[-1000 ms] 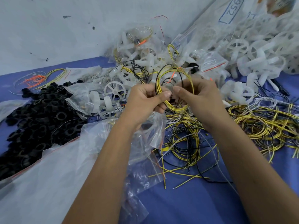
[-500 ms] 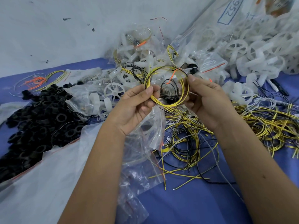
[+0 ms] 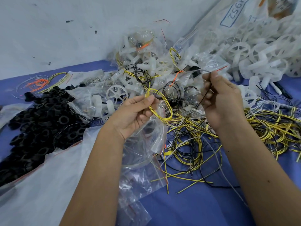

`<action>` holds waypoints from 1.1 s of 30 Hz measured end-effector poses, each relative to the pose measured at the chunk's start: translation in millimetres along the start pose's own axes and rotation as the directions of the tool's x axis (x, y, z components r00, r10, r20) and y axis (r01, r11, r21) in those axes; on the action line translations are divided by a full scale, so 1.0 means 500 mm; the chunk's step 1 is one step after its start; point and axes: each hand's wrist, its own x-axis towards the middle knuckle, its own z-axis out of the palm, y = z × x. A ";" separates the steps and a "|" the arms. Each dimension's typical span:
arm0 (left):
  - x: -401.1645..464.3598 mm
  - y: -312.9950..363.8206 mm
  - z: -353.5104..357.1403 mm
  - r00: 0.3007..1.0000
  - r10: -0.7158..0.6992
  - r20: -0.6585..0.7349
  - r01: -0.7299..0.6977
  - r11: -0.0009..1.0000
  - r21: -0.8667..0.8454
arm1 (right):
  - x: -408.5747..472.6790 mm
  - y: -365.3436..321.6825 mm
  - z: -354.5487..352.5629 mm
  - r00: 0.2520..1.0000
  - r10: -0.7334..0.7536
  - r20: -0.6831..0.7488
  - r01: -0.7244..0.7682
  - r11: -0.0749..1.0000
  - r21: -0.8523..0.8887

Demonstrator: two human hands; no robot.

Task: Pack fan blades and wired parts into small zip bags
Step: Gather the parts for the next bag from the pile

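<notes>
My left hand (image 3: 132,112) pinches a small coil of yellow wire (image 3: 161,106) between thumb and fingers, above a clear zip bag (image 3: 145,144) that hangs under the palm. My right hand (image 3: 219,98) is raised to the right of it, fingers curled round a thin black wire (image 3: 202,97) whose loops (image 3: 172,90) run back toward the yellow coil. White fan blades (image 3: 116,93) lie just behind the hands. A tangle of loose yellow, black and white wires (image 3: 192,144) covers the blue table below the right hand.
A heap of black rings (image 3: 40,118) on a plastic sheet fills the left. Large bags of white fan blades (image 3: 260,51) pile up at the back right against the wall. Orange and yellow wires (image 3: 40,82) lie far left. More yellow wires (image 3: 276,126) spread at right.
The hands have moved apart. The left keeps the yellow coil, while the right has pulled the black wire away to the right and upward.
</notes>
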 end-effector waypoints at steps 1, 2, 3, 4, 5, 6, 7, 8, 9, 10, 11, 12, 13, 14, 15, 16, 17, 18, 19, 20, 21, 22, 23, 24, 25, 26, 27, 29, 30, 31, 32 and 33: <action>0.000 0.001 -0.002 1.000 0.007 -0.015 -0.007 1.000 -0.028 | 0.001 -0.004 -0.002 1.000 -0.003 0.005 0.003 0.998 0.066; 0.001 0.002 -0.004 0.999 0.014 -0.036 -0.016 0.999 -0.040 | 0.002 -0.009 -0.005 1.000 -0.003 0.021 0.000 0.992 0.129; 0.002 0.003 -0.007 0.998 0.025 -0.059 -0.027 0.999 -0.046 | 0.002 -0.014 -0.010 0.999 0.002 0.051 -0.011 0.984 0.179; 0.003 0.005 -0.010 0.996 0.038 -0.082 -0.042 0.997 -0.058 | 0.001 -0.020 -0.015 0.995 0.010 0.103 -0.031 0.977 0.211; 0.004 0.007 -0.013 0.993 0.054 -0.103 -0.062 0.995 -0.080 | -0.001 -0.024 -0.019 0.983 0.020 0.180 -0.061 0.972 0.226; 0.005 0.010 -0.015 0.991 0.074 -0.115 -0.087 0.990 -0.110 | -0.002 -0.029 -0.022 0.959 0.030 0.282 -0.097 0.969 0.226; 0.006 0.012 -0.017 0.988 0.098 -0.117 -0.116 0.982 -0.149 | -0.005 -0.033 -0.023 0.920 0.042 0.390 -0.135 0.967 0.214; 0.005 0.015 -0.017 0.986 0.127 -0.108 -0.146 0.970 -0.194 | -0.007 -0.033 -0.020 0.878 0.056 0.475 -0.163 0.969 0.187; 0.004 0.017 -0.016 0.984 0.157 -0.089 -0.174 0.955 -0.242 | -0.007 -0.029 -0.016 0.857 0.075 0.509 -0.169 0.976 0.140; 0.002 0.018 -0.014 0.980 0.189 -0.061 -0.199 0.937 -0.288 | -0.005 -0.021 -0.011 0.871 0.102 0.481 -0.150 0.987 0.062; 0.001 0.019 -0.010 0.975 0.220 -0.028 -0.216 0.918 -0.332 | -0.002 -0.011 -0.007 0.908 0.123 0.400 -0.108 0.992 -0.060; 0.000 0.019 -0.005 0.969 0.247 0.005 -0.227 0.900 -0.372 | -0.001 0.000 -0.001 0.942 0.123 0.311 -0.061 0.977 -0.203; 0.001 0.018 0.002 0.962 0.270 0.032 -0.235 0.883 -0.406 | -0.002 0.010 0.003 0.958 0.120 0.261 -0.033 0.948 -0.318; 0.002 0.016 0.013 0.956 0.290 0.046 -0.243 0.870 -0.430 | -0.004 0.019 0.006 0.955 0.145 0.258 -0.037 0.922 -0.385; 0.005 0.012 0.025 0.952 0.302 0.042 -0.253 0.860 -0.444 | -0.007 0.025 0.008 0.938 0.196 0.286 -0.065 0.910 -0.410; 0.008 0.007 0.040 0.952 0.307 0.022 -0.265 0.854 -0.448 | -0.011 0.029 0.010 0.910 0.254 0.327 -0.108 0.908 -0.405; 0.011 0.003 0.055 0.952 0.306 -0.009 -0.279 0.855 -0.436 | -0.015 0.032 0.013 0.883 0.296 0.365 -0.148 0.912 -0.381; 0.014 -0.002 0.070 0.951 0.306 -0.049 -0.298 0.861 -0.413 | -0.018 0.033 0.017 0.865 0.310 0.395 -0.173 0.922 -0.346; 0.018 -0.008 0.082 0.948 0.305 -0.091 -0.316 0.867 -0.385 | -0.020 0.033 0.019 0.858 0.300 0.417 -0.187 0.939 -0.290; 0.021 -0.014 0.092 0.944 0.303 -0.135 -0.331 0.872 -0.361 | -0.021 0.032 0.021 0.861 0.274 0.430 -0.194 0.956 -0.220; 0.025 -0.020 0.100 0.938 0.301 -0.174 -0.344 0.872 -0.348 | -0.021 0.031 0.021 0.872 0.241 0.427 -0.194 0.969 -0.151; 0.028 -0.025 0.109 0.932 0.301 -0.201 -0.355 0.871 -0.340 | -0.021 0.030 0.021 0.888 0.211 0.409 -0.183 0.977 -0.107; 0.031 -0.030 0.119 0.927 0.305 -0.217 -0.363 0.874 -0.324 | -0.021 0.028 0.021 0.905 0.186 0.382 -0.164 0.982 -0.091; 0.033 -0.035 0.132 0.924 0.312 -0.223 -0.369 0.881 -0.297 | -0.019 0.027 0.020 0.924 0.164 0.344 -0.140 0.986 -0.094; 0.035 -0.039 0.142 0.918 0.323 -0.231 -0.378 0.890 -0.257 | -0.018 0.028 0.019 0.943 0.139 0.301 -0.111 0.988 -0.109; 0.036 -0.043 0.156 0.912 0.330 -0.246 -0.381 0.902 -0.204 | -0.016 0.027 0.017 0.962 0.099 0.253 -0.067 0.989 -0.130; 0.035 -0.047 0.164 0.898 0.342 -0.278 -0.383 0.917 -0.110 | -0.014 0.029 0.016 0.977 0.049 0.208 -0.017 0.988 -0.153; 0.034 -0.055 0.176 0.834 0.429 -0.347 -0.319 0.888 0.331 | -0.011 0.028 0.011 0.990 -0.065 0.121 0.089 0.975 -0.206; 0.030 -0.060 0.178 0.804 0.487 -0.341 -0.214 0.773 0.597 | -0.010 0.028 0.011 0.990 -0.111 0.084 0.128 0.965 -0.227; 0.024 -0.062 0.182 0.800 0.519 -0.302 -0.101 0.611 0.785 | -0.009 0.027 0.010 0.988 -0.143 0.053 0.152 0.958 -0.242; 0.017 -0.063 0.186 0.811 0.527 -0.253 -0.006 0.440 0.898 | -0.010 0.026 0.010 0.986 -0.164 0.029 0.166 0.952 -0.256; 0.010 -0.063 0.191 0.830 0.517 -0.211 0.060 0.292 0.955 | -0.010 0.026 0.009 0.984 -0.179 0.009 0.175 0.946 -0.275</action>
